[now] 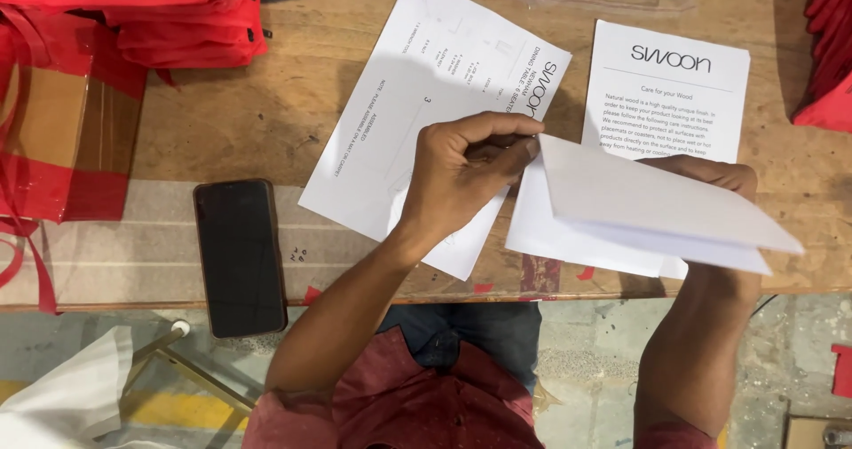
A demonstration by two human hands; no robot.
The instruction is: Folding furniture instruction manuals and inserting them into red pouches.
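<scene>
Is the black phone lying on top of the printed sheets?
No, the black phone lies on the wooden table left of the printed sheets, apart from them.

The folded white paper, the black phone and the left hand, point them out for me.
folded white paper [648, 205]: head view, middle of its top flap.
black phone [240, 256]: head view, centre of its dark screen.
left hand [461, 169]: head view, back of the hand.

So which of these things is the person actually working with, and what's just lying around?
In hand:
- folded white paper, pinched by left hand, held by right hand

Lying about:
- two printed sheets
- black phone
- red bags
- taped cardboard box
</scene>
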